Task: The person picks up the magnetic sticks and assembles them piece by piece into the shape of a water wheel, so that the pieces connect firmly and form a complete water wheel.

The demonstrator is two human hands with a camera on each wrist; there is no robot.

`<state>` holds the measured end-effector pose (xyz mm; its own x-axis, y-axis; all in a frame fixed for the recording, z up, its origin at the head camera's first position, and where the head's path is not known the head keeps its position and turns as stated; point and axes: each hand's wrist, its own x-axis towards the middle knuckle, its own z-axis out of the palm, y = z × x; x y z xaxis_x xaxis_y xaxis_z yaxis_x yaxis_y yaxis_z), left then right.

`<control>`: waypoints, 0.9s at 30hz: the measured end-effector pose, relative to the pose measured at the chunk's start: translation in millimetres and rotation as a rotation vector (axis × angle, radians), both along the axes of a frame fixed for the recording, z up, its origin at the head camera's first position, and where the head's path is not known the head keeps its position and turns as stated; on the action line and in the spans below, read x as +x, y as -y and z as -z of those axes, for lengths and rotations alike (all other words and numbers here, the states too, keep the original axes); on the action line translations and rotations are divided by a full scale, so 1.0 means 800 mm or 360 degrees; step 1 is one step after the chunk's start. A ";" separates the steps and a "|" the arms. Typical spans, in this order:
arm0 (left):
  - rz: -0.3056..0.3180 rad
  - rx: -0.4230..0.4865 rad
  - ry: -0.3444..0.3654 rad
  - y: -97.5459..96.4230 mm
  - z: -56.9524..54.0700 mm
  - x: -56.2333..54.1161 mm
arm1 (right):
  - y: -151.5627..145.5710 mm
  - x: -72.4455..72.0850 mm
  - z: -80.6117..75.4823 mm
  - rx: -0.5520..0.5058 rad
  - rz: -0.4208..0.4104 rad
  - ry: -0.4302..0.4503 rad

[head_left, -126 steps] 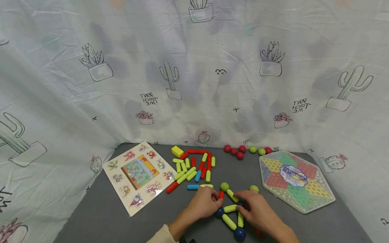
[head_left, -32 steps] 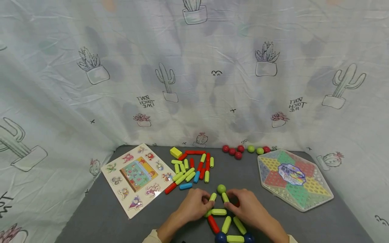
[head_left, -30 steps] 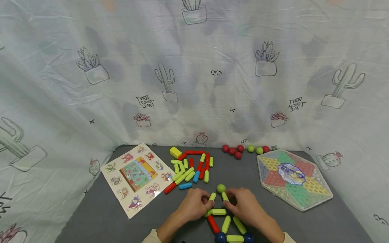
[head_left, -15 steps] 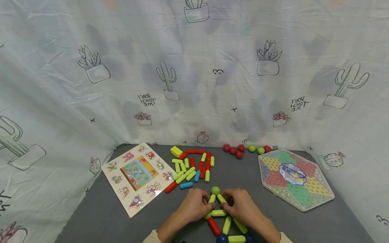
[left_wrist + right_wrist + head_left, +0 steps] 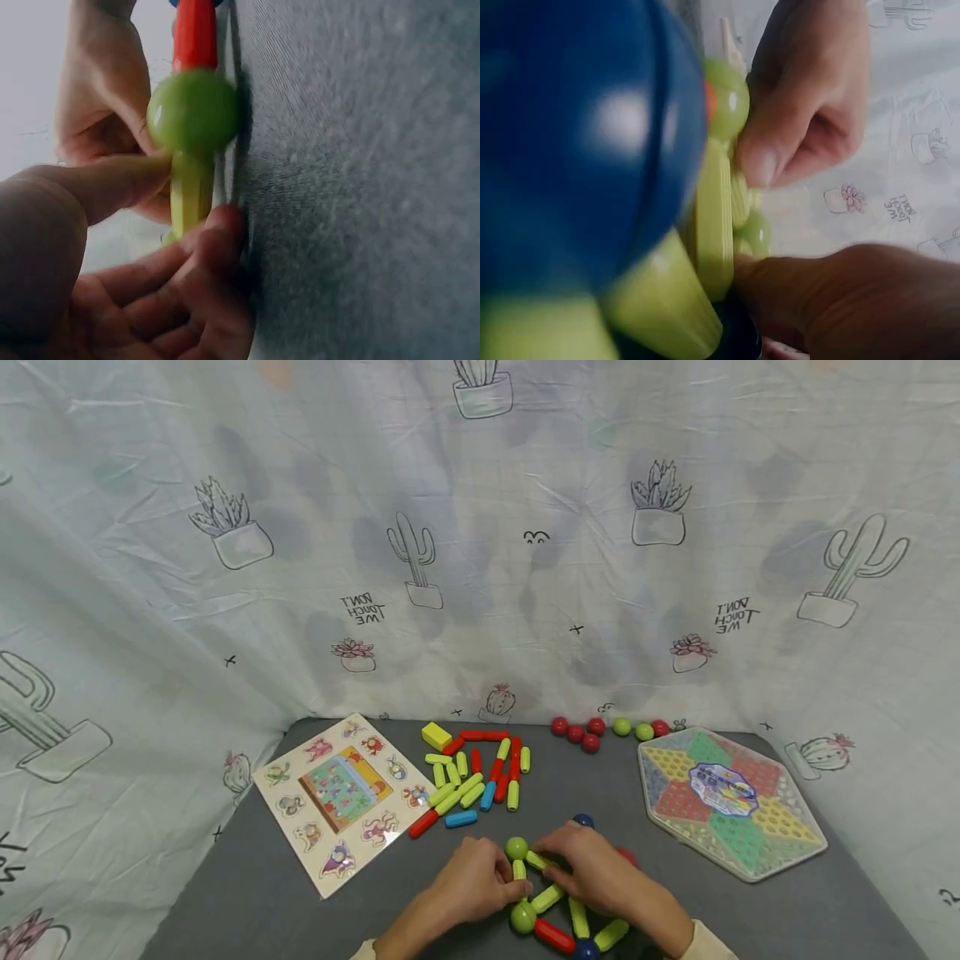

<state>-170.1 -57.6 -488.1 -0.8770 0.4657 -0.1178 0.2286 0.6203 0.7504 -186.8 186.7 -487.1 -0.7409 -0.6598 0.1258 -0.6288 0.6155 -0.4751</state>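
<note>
A flat frame of magnetic sticks and balls lies between my hands. With thumb and fingers, my left hand (image 5: pixel 476 881) pinches a yellow-green stick (image 5: pixel 191 191). That stick runs between a far green ball (image 5: pixel 516 848) and a near green ball (image 5: pixel 522 917). My right hand (image 5: pixel 596 868) grips another yellow-green stick (image 5: pixel 537 861), which slants from the far green ball. A red stick (image 5: pixel 555 936) links the near green ball to a blue ball (image 5: pixel 587 949). In the right wrist view, a large blue ball (image 5: pixel 585 142) hides part of the frame. Beyond my right hand shows another blue ball (image 5: pixel 583 820).
Loose red, yellow-green and blue sticks (image 5: pixel 461 818) lie behind my left hand, near a yellow block (image 5: pixel 436 736). Red and green balls (image 5: pixel 591 743) sit at the back. A picture puzzle board (image 5: pixel 345 802) lies left, a hexagonal game board (image 5: pixel 731 802) right.
Two sticks, apart at the far end a second ago, now meet at the far green ball. The frame has turned, bringing that ball leftward and the near green ball into sight. Both hands keep their hold.
</note>
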 end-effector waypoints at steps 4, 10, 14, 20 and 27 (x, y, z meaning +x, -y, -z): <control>0.0152 0.0074 0.0146 0.016 0.001 -0.001 | -0.006 0.010 -0.001 0.0026 -0.0038 -0.0110; 0.0319 0.0446 0.0225 0.060 0.009 -0.028 | -0.021 0.043 0.001 0.0090 0.0333 -0.0360; 0.0235 0.0640 0.0122 0.087 0.012 -0.049 | -0.029 0.055 0.003 0.0087 0.0380 -0.0247; 0.0055 0.0293 -0.0295 0.100 0.009 -0.066 | -0.037 0.053 0.001 0.0023 0.0152 -0.0148; 0.0227 -0.0057 -0.0627 0.084 0.011 -0.074 | -0.041 0.047 0.004 -0.0027 -0.0002 -0.0264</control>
